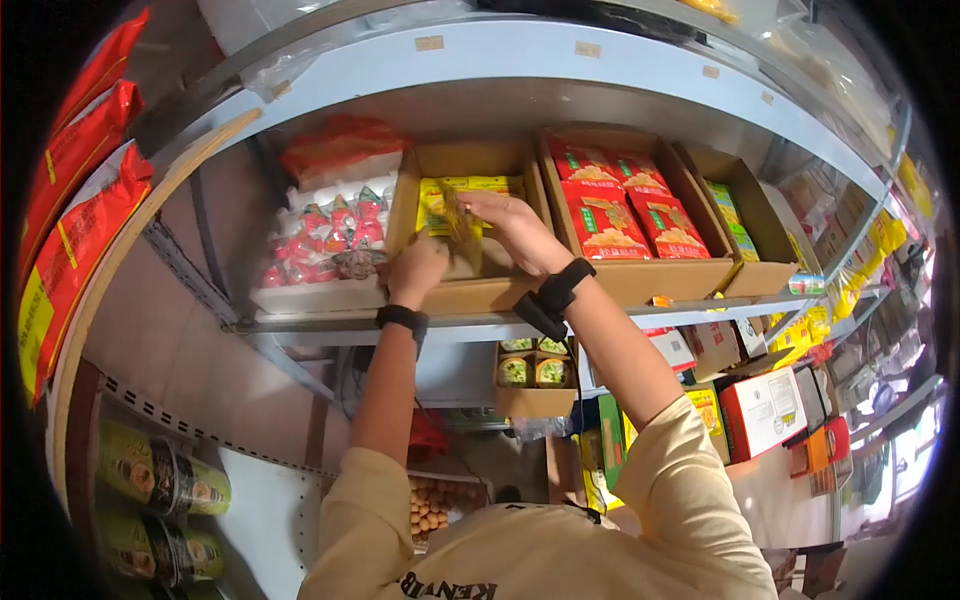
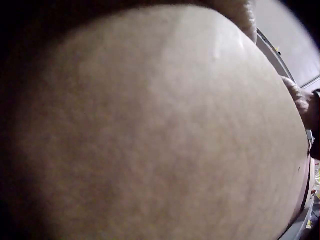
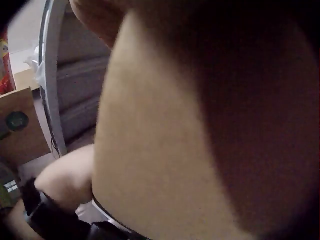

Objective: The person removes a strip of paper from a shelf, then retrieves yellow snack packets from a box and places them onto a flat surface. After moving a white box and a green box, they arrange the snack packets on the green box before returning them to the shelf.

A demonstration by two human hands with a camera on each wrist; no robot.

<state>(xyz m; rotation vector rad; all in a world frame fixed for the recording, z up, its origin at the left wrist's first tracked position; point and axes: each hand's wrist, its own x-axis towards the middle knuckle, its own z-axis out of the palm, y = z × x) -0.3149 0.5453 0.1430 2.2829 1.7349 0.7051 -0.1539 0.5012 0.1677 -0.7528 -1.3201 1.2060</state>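
Forearms (image 1: 385,395) fwd, hands (image 1: 418,270) at ctn (image 1: 470,158)

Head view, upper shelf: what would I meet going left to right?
Pink-and-red wrapped items → box of yellow packets → box of red packets → box of green packets.

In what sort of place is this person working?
It looks like a small grocery shop or its storeroom. Metal shelves hold open cartons of matching red packets, a tray of eggs sits lower down, and green-labelled containers are stacked at the left.
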